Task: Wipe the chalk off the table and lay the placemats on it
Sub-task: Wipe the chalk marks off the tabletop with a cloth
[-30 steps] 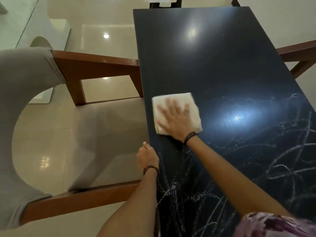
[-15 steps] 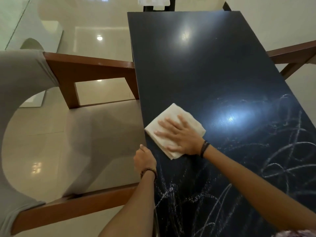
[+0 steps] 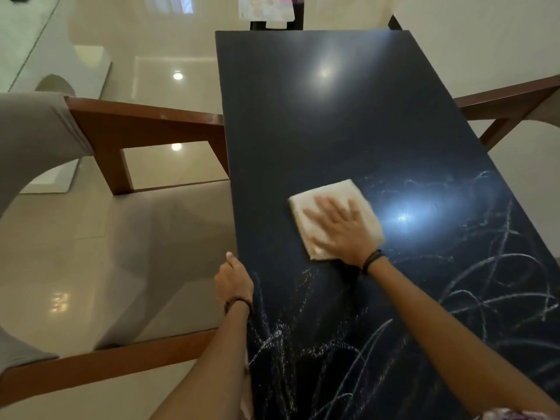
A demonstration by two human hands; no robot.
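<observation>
The right hand (image 3: 339, 234) is pressing a folded white cloth (image 3: 333, 218) onto the dark worktop (image 3: 318, 122), fingers straight and spread. The left hand (image 3: 235, 280) is gripping the worktop's edge with curled fingers beside chalk scribbles (image 3: 303, 338).

A long, dark, glossy rectangular table (image 3: 318, 122) runs from 6 o'clock toward 12 o'clock, narrowing with distance. White chalk scribbles (image 3: 291, 344) cover its near end at 6 o'clock, and looser looping strokes (image 3: 500, 286) spread across the 4 o'clock area; fainter smears (image 3: 424, 183) reach toward 3 o'clock. The far half, toward 12 o'clock, is free of marks and carries two bright light reflections. A folded white cloth (image 3: 330, 195) lies flat on the surface near the centre, just beyond the chalked zone, pressed under the right hand (image 3: 339, 231) with spread fingers. The left hand (image 3: 233, 278) rests at the table's edge at 8 o'clock.
</observation>
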